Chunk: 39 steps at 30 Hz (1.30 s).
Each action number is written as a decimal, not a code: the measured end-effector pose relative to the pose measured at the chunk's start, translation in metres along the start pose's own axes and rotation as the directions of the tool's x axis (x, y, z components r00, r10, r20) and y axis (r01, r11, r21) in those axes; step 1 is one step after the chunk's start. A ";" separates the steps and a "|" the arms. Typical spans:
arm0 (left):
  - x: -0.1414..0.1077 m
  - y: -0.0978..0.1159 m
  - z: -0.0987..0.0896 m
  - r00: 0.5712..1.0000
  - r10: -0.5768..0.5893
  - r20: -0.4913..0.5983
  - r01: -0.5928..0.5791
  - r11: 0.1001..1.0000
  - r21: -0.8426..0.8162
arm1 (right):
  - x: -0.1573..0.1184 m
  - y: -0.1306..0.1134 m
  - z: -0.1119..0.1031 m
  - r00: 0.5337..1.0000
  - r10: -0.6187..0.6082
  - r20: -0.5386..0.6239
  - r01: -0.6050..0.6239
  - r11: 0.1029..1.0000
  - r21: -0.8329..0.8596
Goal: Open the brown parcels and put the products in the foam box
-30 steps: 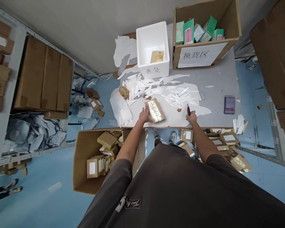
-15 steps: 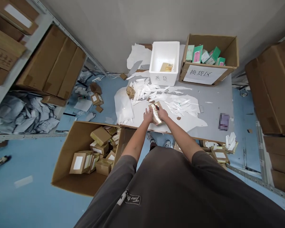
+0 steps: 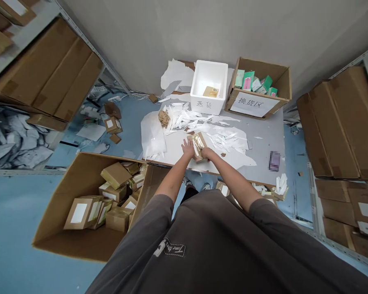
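Observation:
A small cardboard box [image 3: 198,141] with shiny tape across its top lies on white paper near the table's front edge. Against its left side rests my left hand [image 3: 188,148], fingers spread. My right hand [image 3: 206,153] is closed at the box's lower right side. Whatever its fingers hold is hidden by the hand. Behind the box is a heap of torn white paper strips [image 3: 180,117], with a crumpled brown paper ball [image 3: 163,118] at its left.
A white foam box [image 3: 208,108] and a carton [image 3: 233,100] of green and white packs stand at the table's back. At left is a large open carton [image 3: 57,200] of small parcels. Shelves with cartons [image 3: 331,126] flank both sides. A blurred purple item [image 3: 274,161] lies at right.
My right hand has moved from the box's top toward its lower right side; the dark object seen in it earlier is now hidden. The box appears turned slightly. The camera view has shifted.

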<state>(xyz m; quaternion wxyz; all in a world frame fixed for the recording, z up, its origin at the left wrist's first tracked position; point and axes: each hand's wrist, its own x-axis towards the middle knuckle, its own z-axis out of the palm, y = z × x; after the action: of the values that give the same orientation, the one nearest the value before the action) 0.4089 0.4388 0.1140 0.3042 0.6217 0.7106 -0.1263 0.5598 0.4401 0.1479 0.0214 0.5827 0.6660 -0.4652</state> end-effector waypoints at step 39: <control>-0.014 -0.008 0.003 0.743 0.670 0.005 -0.646 0.715 0.267 | -0.061 0.106 0.005 0.982 0.097 -0.161 -0.029 0.924 0.381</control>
<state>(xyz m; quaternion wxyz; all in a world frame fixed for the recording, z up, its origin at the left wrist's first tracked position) 0.4024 0.4241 0.1186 0.2147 0.8721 0.4341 -0.0698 0.6613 0.3789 0.1170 -0.1349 0.6361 0.5444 -0.5298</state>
